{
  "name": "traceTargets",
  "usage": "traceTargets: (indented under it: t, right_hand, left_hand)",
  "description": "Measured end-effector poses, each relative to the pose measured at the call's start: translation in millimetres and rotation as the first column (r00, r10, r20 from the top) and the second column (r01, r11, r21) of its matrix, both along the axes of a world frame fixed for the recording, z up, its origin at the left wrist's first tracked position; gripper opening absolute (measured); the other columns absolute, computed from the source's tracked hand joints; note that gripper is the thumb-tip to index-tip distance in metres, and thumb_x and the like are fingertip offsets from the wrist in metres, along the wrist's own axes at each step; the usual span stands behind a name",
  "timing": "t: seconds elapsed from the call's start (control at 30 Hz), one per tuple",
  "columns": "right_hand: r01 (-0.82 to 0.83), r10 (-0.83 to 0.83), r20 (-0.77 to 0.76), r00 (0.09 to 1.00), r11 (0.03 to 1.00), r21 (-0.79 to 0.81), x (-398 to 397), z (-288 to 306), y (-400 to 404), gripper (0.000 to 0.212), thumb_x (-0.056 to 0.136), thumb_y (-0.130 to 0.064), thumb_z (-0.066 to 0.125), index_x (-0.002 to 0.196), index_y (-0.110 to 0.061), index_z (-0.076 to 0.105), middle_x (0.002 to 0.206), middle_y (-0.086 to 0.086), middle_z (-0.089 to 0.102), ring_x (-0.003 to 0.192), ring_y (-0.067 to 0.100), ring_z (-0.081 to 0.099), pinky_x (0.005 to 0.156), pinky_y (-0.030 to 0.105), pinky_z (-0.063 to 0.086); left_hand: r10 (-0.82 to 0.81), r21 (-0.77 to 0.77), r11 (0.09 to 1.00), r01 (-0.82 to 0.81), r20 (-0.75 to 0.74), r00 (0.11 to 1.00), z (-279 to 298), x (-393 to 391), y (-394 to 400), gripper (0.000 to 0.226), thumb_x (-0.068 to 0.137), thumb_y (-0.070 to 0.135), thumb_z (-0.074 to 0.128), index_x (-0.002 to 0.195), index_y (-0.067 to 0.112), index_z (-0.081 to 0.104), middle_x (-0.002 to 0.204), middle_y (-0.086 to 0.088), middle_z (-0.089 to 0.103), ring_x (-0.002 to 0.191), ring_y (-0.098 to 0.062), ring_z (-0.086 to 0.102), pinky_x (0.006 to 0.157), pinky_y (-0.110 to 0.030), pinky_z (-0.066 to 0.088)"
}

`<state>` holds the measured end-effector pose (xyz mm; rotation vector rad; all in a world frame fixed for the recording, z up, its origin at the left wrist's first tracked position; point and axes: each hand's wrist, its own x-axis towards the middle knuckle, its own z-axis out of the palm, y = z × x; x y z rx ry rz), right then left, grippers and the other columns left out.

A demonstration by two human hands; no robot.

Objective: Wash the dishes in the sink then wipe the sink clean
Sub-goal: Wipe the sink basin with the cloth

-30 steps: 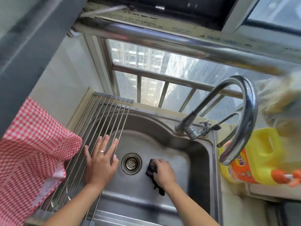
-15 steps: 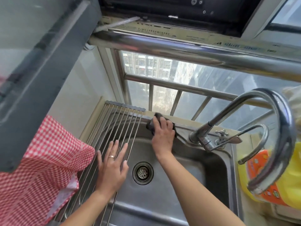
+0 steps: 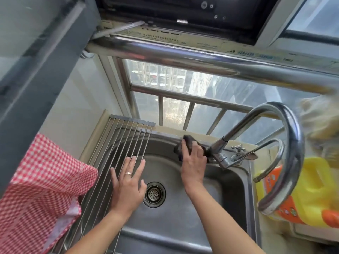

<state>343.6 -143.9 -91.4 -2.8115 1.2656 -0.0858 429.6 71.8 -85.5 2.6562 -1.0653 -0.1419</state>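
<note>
Red-and-white checked cloth (image 3: 42, 182) hangs at my left, beside the roll-up rod rack (image 3: 117, 143). Yellow detergent jug (image 3: 310, 191) with orange label stands right, behind the curved tap (image 3: 286, 143). Barred window (image 3: 183, 92) ahead; steel rail (image 3: 183, 55) above it.

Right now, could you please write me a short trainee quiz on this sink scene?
1. True or false: the right hand presses a dark cloth on the sink's back rim beside the tap.
2. What does the left hand rest on? A) drain B) rack C) yellow bottle
3. Fill in: the checked towel hanging at the left is red and ____.

Key: 1 true; 2 B, flat with straight fingers on the rack, beside the drain, far from the bottle; 3 white.
</note>
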Motion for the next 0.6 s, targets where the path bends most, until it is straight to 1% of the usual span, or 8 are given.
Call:
traceTargets:
  t: [0.1,0.17,0.2,0.3,0.37,0.47,0.53,0.6]
  right_hand:
    - [0.141,-0.141,0.019,0.99,0.99,0.019,2,-4,9,0.087,0.075,0.001,0.076,0.153,-0.022,0.045,0.142,0.014,0.045,0.125,0.033,0.042,0.08,0.045,0.049]
    - [0.178,-0.181,0.044,0.983,0.982,0.062,19,0,15,0.085,0.075,0.0,0.075,0.152,-0.022,0.045,0.144,0.012,0.043,0.127,0.033,0.038,0.086,0.047,0.049]
    - [0.156,-0.16,0.049,0.986,0.984,0.08,29,3,18,0.086,0.076,-0.002,0.074,0.153,-0.023,0.043,0.145,0.011,0.041,0.128,0.033,0.037,0.089,0.047,0.049]
    - [-0.054,0.052,0.029,0.998,0.995,0.086,55,8,30,0.092,0.076,-0.005,0.075,0.156,-0.026,0.036,0.149,0.009,0.035,0.128,0.031,0.035,0.088,0.044,0.049]
    - [-0.185,0.184,0.018,0.983,0.977,0.101,70,12,34,0.09,0.081,-0.007,0.071,0.158,-0.028,0.03,0.154,0.007,0.03,0.134,0.031,0.03,0.094,0.044,0.047]
    - [-0.292,0.295,-0.025,0.955,0.951,0.099,76,15,27,0.086,0.088,-0.01,0.065,0.16,-0.028,0.024,0.155,0.008,0.026,0.138,0.031,0.027,0.102,0.045,0.045]
    - [-0.255,0.26,-0.069,0.963,0.964,0.078,64,16,18,0.087,0.086,-0.011,0.066,0.161,-0.023,0.022,0.149,0.011,0.029,0.133,0.032,0.032,0.096,0.045,0.047]
    - [-0.083,0.089,-0.068,0.994,0.993,0.089,42,17,9,0.087,0.086,-0.007,0.064,0.16,-0.014,0.019,0.144,0.015,0.031,0.127,0.033,0.036,0.091,0.045,0.048]
  left_hand:
    - [-0.005,0.026,1.0,0.006,-0.004,1.0,1,3,3,0.084,0.075,0.011,0.071,0.152,0.031,0.042,0.164,-0.003,0.028,0.155,-0.019,0.014,0.118,-0.069,0.014]
    - [-0.017,0.025,1.0,0.017,0.004,1.0,2,5,7,0.087,0.075,0.007,0.073,0.152,0.032,0.041,0.164,-0.002,0.029,0.154,-0.019,0.016,0.119,-0.066,0.015]
    - [-0.027,0.028,0.999,0.026,0.012,1.0,2,7,9,0.088,0.076,0.007,0.073,0.153,0.033,0.04,0.164,-0.002,0.028,0.154,-0.018,0.016,0.119,-0.065,0.016]
    - [-0.045,0.037,0.998,0.045,0.01,0.999,-1,10,11,0.088,0.078,0.009,0.072,0.154,0.033,0.036,0.165,-0.001,0.025,0.155,-0.018,0.015,0.12,-0.064,0.016]
    - [-0.042,0.036,0.998,0.042,0.003,0.999,-2,10,10,0.087,0.08,0.011,0.07,0.155,0.034,0.033,0.166,-0.001,0.023,0.155,-0.017,0.013,0.121,-0.064,0.014]
    - [-0.033,0.018,0.999,0.034,-0.008,0.999,-1,8,9,0.082,0.084,0.016,0.067,0.156,0.034,0.032,0.166,-0.001,0.022,0.155,-0.016,0.01,0.121,-0.064,0.01]
    - [-0.029,0.01,1.0,0.029,-0.009,1.0,1,5,10,0.078,0.085,0.018,0.066,0.155,0.031,0.034,0.166,-0.002,0.023,0.155,-0.016,0.01,0.122,-0.063,0.01]
    - [-0.03,0.001,1.0,0.03,0.007,1.0,5,1,9,0.075,0.083,0.017,0.067,0.153,0.028,0.04,0.164,-0.003,0.027,0.155,-0.017,0.014,0.121,-0.064,0.013]
